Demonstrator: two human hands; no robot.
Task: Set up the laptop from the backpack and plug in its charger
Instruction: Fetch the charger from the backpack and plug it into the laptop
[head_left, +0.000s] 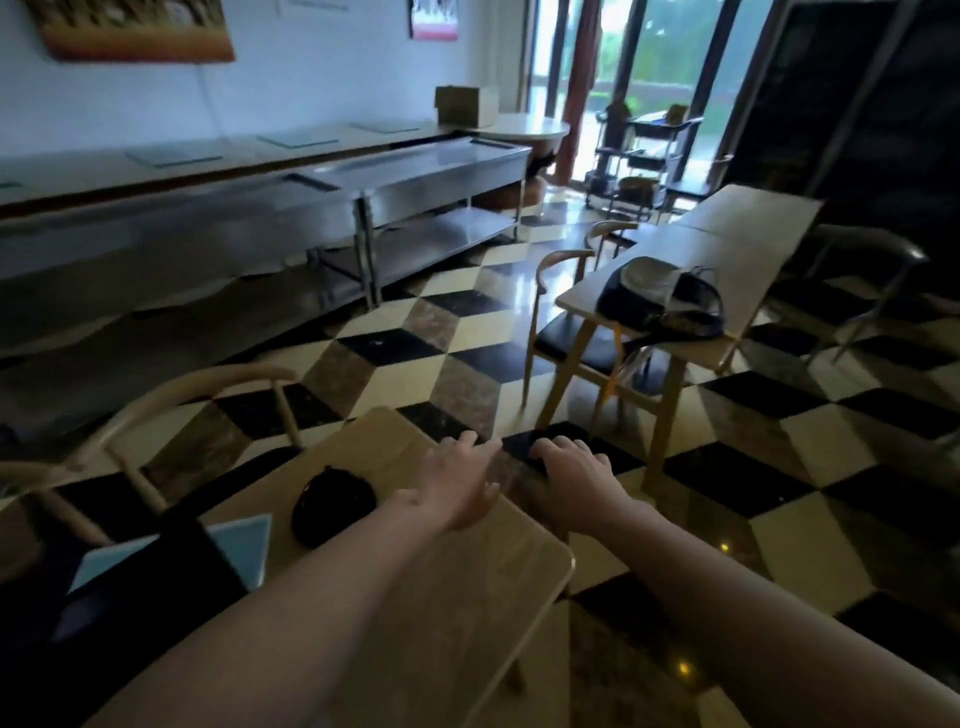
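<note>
Both forearms stretched forward over near table (457, 597). At its left edge, laptop (156, 566) lying dark, light blue sheet (244, 540) under it. Just right of that, black pouch (332, 506), mid-surface. Left hand (457, 480) over far right edge, fingers loosely spread, holding nothing. Right hand (571, 470) just past that edge, above floor, fingers slightly curled, empty. Backpack (662, 301) well apart, on near corner of far table (737, 244).
</note>
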